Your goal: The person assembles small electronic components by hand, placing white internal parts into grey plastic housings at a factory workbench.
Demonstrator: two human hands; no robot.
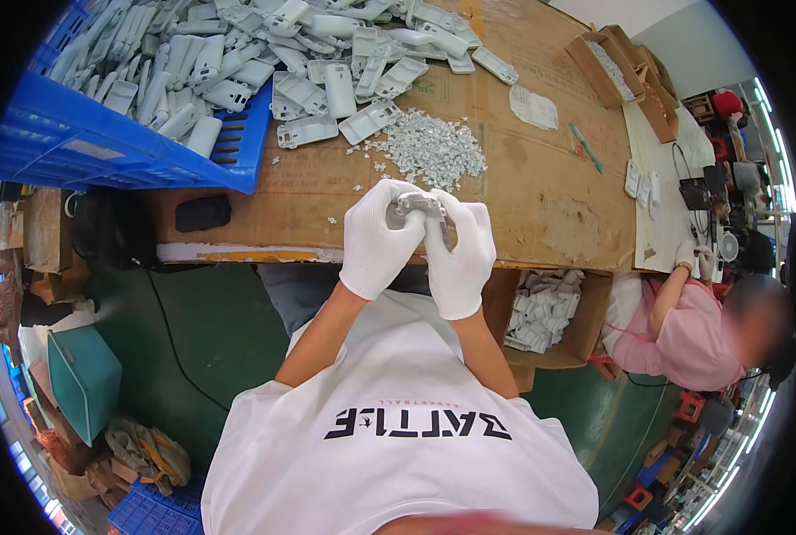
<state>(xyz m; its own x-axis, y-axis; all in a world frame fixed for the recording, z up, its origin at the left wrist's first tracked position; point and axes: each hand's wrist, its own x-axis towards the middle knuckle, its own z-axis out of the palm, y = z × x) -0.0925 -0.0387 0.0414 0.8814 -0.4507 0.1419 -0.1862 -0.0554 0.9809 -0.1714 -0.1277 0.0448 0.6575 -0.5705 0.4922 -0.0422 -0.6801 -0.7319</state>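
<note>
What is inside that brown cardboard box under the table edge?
The brown cardboard box holds a heap of small white plastic parts. The cardboard-covered table hides its far end, and the heap covers its bottom.

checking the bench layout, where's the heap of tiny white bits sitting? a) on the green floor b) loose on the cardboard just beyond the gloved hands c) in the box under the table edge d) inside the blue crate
b: the heap of tiny white bits lies loose on the cardboard-covered table, just beyond the left hand and right hand, outside the blue crate.

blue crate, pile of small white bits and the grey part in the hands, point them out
blue crate (103,147), head view, front wall
pile of small white bits (433,152), head view, middle
grey part (418,206), head view, top face
</note>
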